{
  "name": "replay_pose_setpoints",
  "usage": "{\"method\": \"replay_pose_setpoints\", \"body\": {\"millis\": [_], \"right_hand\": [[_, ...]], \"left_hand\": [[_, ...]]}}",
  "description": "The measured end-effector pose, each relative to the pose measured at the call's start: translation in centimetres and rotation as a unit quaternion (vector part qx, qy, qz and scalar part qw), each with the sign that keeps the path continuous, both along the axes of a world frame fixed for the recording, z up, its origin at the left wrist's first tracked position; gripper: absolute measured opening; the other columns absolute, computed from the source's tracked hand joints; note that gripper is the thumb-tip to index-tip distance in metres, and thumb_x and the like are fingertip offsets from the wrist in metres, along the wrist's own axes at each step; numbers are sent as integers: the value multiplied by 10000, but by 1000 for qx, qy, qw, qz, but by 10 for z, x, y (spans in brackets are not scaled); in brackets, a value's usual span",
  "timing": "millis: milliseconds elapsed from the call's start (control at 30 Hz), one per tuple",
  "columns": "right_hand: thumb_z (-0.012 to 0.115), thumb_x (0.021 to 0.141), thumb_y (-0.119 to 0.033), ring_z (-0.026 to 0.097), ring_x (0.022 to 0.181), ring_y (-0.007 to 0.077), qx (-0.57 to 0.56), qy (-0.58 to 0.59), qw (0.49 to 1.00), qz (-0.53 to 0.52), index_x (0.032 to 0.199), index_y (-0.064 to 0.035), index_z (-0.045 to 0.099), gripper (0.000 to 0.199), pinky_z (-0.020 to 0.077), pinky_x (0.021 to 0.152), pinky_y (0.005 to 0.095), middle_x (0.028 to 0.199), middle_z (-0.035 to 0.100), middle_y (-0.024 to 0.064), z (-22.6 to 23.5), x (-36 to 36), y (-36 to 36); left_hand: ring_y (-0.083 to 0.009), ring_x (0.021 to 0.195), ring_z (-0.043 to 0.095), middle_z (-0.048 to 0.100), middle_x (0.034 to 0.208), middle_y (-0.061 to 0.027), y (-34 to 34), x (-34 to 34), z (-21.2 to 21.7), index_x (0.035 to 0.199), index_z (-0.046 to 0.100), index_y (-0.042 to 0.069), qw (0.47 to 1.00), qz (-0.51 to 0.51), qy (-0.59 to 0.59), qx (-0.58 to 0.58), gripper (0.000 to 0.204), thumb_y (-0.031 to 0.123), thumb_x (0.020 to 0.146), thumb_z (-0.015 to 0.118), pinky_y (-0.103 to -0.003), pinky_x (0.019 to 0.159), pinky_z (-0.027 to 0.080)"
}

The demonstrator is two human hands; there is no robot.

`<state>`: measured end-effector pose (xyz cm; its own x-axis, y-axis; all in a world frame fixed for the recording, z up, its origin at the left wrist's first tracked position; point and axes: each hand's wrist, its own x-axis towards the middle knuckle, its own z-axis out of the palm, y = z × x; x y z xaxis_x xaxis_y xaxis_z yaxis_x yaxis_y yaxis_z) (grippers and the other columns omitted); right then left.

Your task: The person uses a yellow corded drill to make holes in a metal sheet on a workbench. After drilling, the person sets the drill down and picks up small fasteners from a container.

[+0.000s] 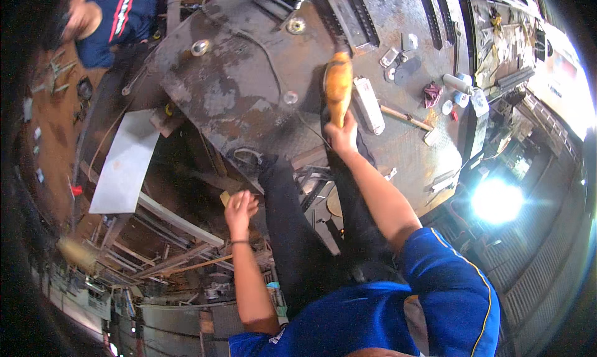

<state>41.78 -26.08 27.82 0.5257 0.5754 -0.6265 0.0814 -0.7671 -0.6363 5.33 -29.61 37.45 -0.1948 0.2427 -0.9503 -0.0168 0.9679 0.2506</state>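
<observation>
My right hand (343, 135) is closed round the narrow end of an orange-yellow, bottle-shaped object (339, 83). It points away from me above the dark metal table (217, 90), its wide end marked with dark patches. Further left and lower, my left hand (240, 214) hangs in the air with loosely curled fingers, slightly apart. A small tan piece (224, 198) shows beside its fingers; whether the hand touches it I cannot tell. Just right of the orange-yellow object lies a long white box (369, 106). A hammer (407, 119) with a wooden handle rests beyond it.
Perforated steel channels (348, 15) lie at the table's far side. A cable (264, 49) winds across the top, near round metal discs (200, 47). Cups, a dark red rag (432, 94) and a white cylinder (457, 82) stand right. A pale sheet (126, 161) lies left. Another person (118, 21) works far left.
</observation>
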Motion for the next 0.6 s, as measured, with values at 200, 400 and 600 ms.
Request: {"method": "replay_pose_setpoints", "body": {"millis": [200,400,600], "right_hand": [[757,737,-266,709,953,364,-127,-176,953,-212,1164,38,593,549,557,886,435,1026,705,251,-121,198,89],[725,750,-390,667,1148,403,-354,-204,885,-223,1342,89,434,815,520,998,456,1223,662,299,-217,325,138],[782,747,-368,707,704,272,-294,-223,916,-160,1125,57,626,590,583,687,379,865,721,131,-366,439,174]], "left_hand": [[-182,642,551,550,712,-41,-81,-15,6,807,518,73,986,0,122,-112,275,149,951,739,-371,782,594],[-183,891,617,686,928,-36,-123,8,45,945,677,33,968,-118,190,-116,225,226,912,789,-356,777,496],[-267,961,665,706,1120,-100,-106,43,65,1139,651,72,934,25,208,-289,343,314,924,766,-427,803,545]]}}
